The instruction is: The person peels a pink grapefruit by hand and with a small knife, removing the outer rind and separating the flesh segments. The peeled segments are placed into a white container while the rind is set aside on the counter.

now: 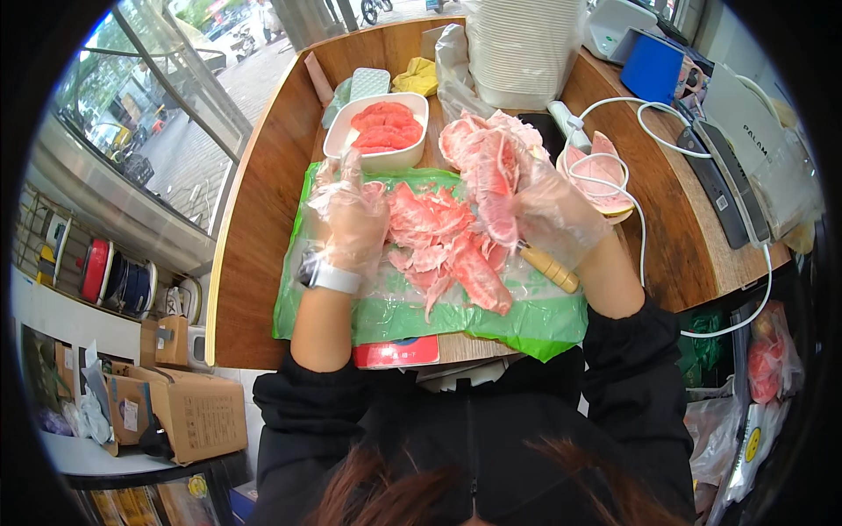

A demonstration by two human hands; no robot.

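Both my hands wear clear plastic gloves. In my right hand (559, 210) is a large piece of pink pomelo (493, 177) with torn membrane. My left hand (348, 227) is over the left part of a green plastic bag (395, 322) laid flat; a bit of pink pulp or membrane shows by its fingertips, and whether it is gripped I cannot tell. Torn pomelo membranes (427, 223) and a pomelo segment (483, 283) lie between my hands. A wooden-handled tool (551, 268) rests below my right hand, its far end hidden. Peeled red pomelo flesh (387, 127) sits in a white plastic tub (375, 160) behind.
Stacked white containers (520, 52) stand at the back, beside a yellow cloth (416, 77). Pomelo rind (595, 167) lies at the right under a looping white cable (643, 243). A raised wooden edge (253, 197) bounds the left side. Cardboard boxes (191, 414) are lower left.
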